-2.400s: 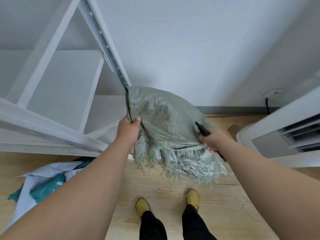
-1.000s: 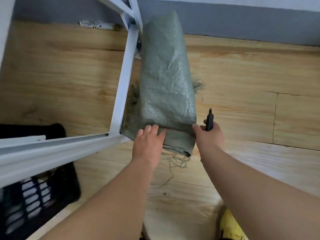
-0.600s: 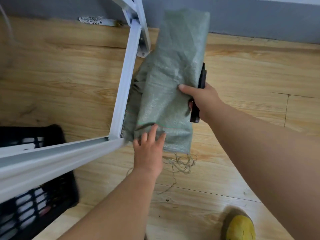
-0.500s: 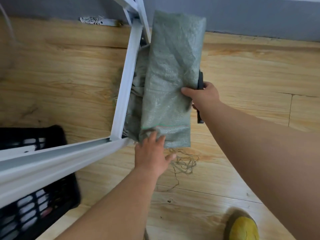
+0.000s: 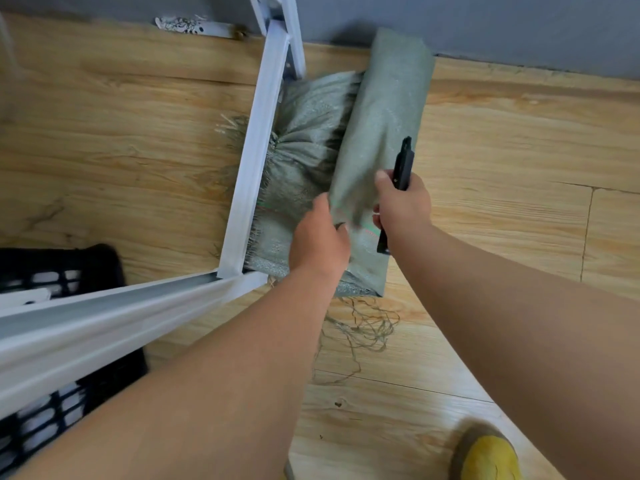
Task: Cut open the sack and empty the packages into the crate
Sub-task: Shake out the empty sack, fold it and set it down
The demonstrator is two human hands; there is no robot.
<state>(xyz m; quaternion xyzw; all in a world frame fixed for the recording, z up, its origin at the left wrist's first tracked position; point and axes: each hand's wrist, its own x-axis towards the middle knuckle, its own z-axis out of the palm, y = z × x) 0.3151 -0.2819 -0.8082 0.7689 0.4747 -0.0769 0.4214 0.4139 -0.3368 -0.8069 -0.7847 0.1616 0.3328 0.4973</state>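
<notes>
The white metal rack stands over the wooden floor, and the black crate, with pale packages seen through its slots, is set beneath the rack at lower left. The folded green sack is laid on the floor against the rack's leg. Its near end is pinched by the left hand. A black cutter is gripped in the right hand, whose thumb is pressed on the sack. Since both hands are crowded on one fold, a finger could be nicked if the blade is exposed; that cannot be told. Loose threads could be tangled underfoot.
</notes>
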